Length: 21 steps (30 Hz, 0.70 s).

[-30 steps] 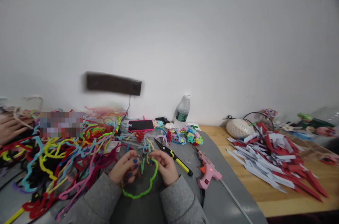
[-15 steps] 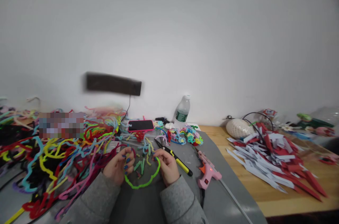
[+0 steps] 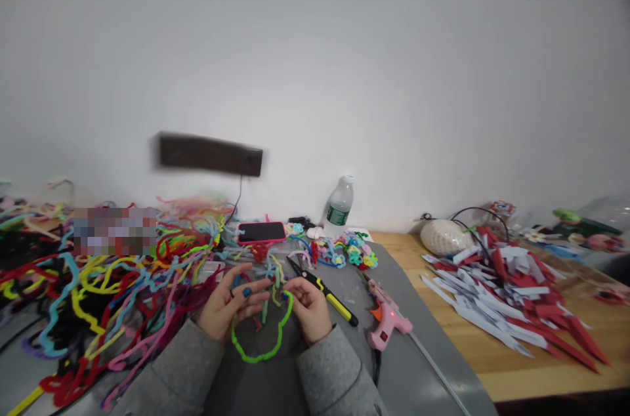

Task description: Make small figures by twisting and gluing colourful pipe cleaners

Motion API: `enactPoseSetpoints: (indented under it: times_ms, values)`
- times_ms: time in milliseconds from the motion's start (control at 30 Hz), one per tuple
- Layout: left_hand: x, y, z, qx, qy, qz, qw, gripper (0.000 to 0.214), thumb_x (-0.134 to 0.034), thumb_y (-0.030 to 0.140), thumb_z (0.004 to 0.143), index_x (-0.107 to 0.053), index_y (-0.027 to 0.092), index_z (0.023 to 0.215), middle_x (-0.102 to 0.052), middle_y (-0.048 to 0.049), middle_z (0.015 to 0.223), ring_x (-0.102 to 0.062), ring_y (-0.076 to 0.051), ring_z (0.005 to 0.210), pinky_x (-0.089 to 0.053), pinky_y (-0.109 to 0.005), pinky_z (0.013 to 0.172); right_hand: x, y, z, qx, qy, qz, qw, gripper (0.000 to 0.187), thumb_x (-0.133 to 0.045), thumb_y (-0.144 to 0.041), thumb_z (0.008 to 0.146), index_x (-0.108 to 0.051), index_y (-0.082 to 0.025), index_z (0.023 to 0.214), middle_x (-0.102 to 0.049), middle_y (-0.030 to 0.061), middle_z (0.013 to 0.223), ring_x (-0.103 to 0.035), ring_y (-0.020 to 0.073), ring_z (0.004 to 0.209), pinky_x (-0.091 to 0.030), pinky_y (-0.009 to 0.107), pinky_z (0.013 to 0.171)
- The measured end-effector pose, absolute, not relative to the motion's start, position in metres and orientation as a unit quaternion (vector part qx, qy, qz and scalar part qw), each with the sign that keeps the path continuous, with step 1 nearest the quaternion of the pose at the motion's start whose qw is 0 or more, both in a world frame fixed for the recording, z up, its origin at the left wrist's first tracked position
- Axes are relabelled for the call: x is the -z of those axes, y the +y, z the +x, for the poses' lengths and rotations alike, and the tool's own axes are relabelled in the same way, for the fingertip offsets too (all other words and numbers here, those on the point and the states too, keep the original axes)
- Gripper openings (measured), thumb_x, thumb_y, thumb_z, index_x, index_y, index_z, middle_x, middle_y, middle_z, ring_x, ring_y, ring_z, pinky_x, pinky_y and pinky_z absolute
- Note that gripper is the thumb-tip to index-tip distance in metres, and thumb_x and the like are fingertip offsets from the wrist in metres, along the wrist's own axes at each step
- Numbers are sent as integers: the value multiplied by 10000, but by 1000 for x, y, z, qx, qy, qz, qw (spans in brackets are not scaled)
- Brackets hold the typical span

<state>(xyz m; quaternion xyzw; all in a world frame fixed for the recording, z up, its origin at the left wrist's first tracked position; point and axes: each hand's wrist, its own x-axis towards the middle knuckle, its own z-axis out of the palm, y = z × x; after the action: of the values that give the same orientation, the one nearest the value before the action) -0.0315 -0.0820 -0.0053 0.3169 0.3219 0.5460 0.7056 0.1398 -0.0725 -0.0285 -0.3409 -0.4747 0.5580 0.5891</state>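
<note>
A bright green pipe cleaner hangs in a loop between my two hands above the grey mat. My right hand pinches its upper right end, fingers closed on it. My left hand has its fingers spread and stretched toward the right hand, and the loop's left side runs under them. Whether the left hand grips the loop I cannot tell. Both arms wear grey sleeves. Several short pipe cleaner pieces lie just beyond my fingers.
A big tangle of coloured pipe cleaners covers the left. Black and yellow cutters, a pink glue gun, a phone and a water bottle lie nearby. Red and white paper strips pile up on the wooden table at right.
My left hand has opened its fingers and reached toward the right hand. The green loop has narrowed and lengthened. Another person's hand at the far left edge is gone from view.
</note>
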Motion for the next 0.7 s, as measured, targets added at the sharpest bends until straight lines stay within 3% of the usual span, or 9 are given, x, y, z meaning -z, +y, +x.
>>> enactPoseSetpoints:
  times_ms: [67,133,233,500,700]
  values:
    - [10,-82,-29,-530,326,358,696,492,-650,246,703,-407,243,1131,-680,-74,752,-625,-149,449,-413,-176,366,24,-74,138,-550,-490,-351,578,99,-693,-233,643,-627,-173,686,-613,-8,588,-551,126,539,-427,223,530]
    - [16,-82,-28,-519,313,383,697,462,-588,293,746,-385,250,1160,-598,21,561,-411,-45,236,-263,-131,271,20,-75,137,-544,-502,-359,568,93,-693,-227,630,-624,-174,662,-599,-17,564,-535,119,515,-415,219,509]
    - [22,-80,-30,-492,307,361,730,387,-509,297,776,-404,245,1145,-415,106,426,-212,-14,222,-198,-120,261,18,-76,135,-540,-513,-370,556,70,-684,-193,619,-622,-176,646,-584,-27,555,-523,111,506,-401,211,500]
    - [32,-71,-33,-448,270,307,795,330,-438,390,768,-484,267,1071,-332,114,376,-118,-24,240,-187,-133,256,23,-76,133,-516,-543,-367,551,55,-677,-168,622,-629,-180,645,-610,-10,586,-553,128,534,-431,227,528]
    - [54,-76,-13,-391,331,285,810,389,-409,542,768,-558,282,1016,-403,74,374,-239,-57,223,-198,-148,243,15,-81,132,-437,-624,-349,547,91,-624,-141,679,-681,-196,724,-656,28,666,-592,169,640,-463,279,621]
